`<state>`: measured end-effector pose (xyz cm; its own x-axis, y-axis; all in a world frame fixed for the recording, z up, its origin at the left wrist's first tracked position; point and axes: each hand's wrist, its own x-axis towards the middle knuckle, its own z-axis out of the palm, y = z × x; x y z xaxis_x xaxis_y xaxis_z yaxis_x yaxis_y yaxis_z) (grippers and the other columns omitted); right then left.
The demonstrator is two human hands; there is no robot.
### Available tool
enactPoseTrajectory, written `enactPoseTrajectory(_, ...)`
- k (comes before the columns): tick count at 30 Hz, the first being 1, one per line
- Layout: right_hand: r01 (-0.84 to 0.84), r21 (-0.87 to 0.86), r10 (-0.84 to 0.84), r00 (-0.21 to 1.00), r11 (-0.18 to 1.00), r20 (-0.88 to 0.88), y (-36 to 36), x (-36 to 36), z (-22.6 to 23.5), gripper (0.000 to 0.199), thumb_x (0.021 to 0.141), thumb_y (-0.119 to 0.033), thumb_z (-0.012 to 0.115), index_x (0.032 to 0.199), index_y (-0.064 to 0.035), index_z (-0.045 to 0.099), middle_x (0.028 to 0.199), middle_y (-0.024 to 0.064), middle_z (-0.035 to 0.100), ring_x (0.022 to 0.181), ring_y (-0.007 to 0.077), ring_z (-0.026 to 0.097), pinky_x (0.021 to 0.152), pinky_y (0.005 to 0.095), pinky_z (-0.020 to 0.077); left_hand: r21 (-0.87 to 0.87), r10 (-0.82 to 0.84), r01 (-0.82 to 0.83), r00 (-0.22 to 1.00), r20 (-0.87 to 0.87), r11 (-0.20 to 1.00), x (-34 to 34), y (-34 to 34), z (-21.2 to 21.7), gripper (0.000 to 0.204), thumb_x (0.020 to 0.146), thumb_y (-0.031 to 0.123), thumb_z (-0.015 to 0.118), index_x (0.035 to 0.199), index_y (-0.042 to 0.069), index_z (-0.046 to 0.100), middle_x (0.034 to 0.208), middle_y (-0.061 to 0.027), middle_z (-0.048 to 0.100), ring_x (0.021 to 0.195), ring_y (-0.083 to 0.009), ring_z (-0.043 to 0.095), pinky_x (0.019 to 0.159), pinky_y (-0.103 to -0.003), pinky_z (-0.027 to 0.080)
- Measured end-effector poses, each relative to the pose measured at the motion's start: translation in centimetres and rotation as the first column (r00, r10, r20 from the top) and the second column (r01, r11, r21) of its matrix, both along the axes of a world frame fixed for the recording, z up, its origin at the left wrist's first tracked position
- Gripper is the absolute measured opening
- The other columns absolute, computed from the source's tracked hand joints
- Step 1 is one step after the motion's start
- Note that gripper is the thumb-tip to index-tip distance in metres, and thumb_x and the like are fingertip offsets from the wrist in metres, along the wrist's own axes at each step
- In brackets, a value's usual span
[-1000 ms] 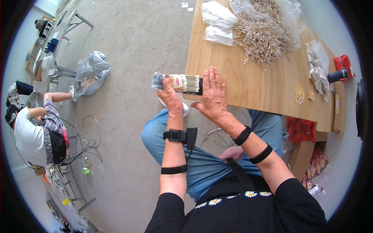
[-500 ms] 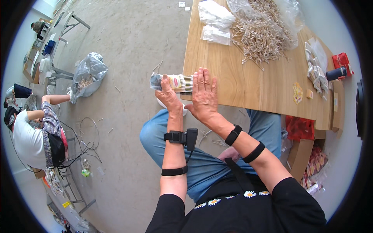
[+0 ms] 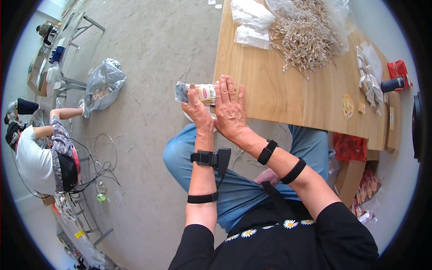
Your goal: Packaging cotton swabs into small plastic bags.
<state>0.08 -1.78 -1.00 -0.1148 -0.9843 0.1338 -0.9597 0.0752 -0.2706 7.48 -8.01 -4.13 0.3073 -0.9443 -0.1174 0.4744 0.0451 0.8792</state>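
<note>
My left hand point(image 3: 198, 109) is wrapped round a clear plastic bag of cotton swabs point(image 3: 206, 93) that carries a printed label. The bag lies sideways just off the table's left edge, its grey, crumpled end pointing left. Flat and with its fingers stretched out, my right hand point(image 3: 231, 107) touches the swab ends at the bag's right side. Only a short length of the swabs shows between bag and palm. Behind my wrists, a white rounded thing is mostly hidden.
The wooden table point(image 3: 270, 94) bears a big heap of loose cotton swabs point(image 3: 310, 38), flat clear bags point(image 3: 252, 36), filled bags point(image 3: 370, 83) and a dark blue cylinder point(image 3: 392, 84). At left, a person point(image 3: 36, 157) bends near a grey plastic sack point(image 3: 106, 81) on the floor.
My right palm has moved left against the swabs, and less of their length sticks out of the bag. My left hand keeps its hold, almost in place.
</note>
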Motion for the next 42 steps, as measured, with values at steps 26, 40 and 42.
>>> enactPoseTrajectory(26,-0.139,0.149,0.142,0.99,0.979,-0.014,-1.2,-0.5,1.6,0.116,0.065,-0.045,0.084,0.153,-0.0017,0.023,0.163,0.0121,0.016,0.152,0.0337,0.006,0.116,0.0644,0.0063,0.067,-0.264,0.283,0.942,-0.207,0.957,5.4,-2.5,-1.3,0.02,0.095,0.028,0.066,0.097,0.009,0.058,0.083,0.0,0.062,0.075,-0.0109,0.065,0.064,-0.029,0.059)
enactPoseTrajectory(40,0.023,0.07,-0.022,1.0,0.997,-0.013,0.3,1.0,0.5,0.111,0.065,-0.037,0.084,0.151,0.0031,0.026,0.16,0.0187,0.02,0.151,0.0321,0.012,0.119,0.0576,0.0083,0.053,-0.23,0.238,0.964,-0.135,0.97,5.1,-2.6,-1.3,0.021,0.095,0.028,0.067,0.094,0.009,0.059,0.083,0.0006,0.062,0.072,-0.0107,0.064,0.062,-0.028,0.058)
enactPoseTrajectory(42,0.032,0.081,-0.034,0.999,0.996,0.014,0.0,1.3,0.6,0.109,0.065,-0.036,0.084,0.151,0.0015,0.028,0.16,0.0168,0.021,0.151,0.0302,0.012,0.121,0.0564,0.0078,0.059,-0.224,0.232,0.967,-0.124,0.971,5.1,-2.5,-1.4,0.022,0.095,0.028,0.067,0.096,0.009,0.058,0.083,0.0003,0.062,0.073,-0.0111,0.065,0.062,-0.029,0.058)
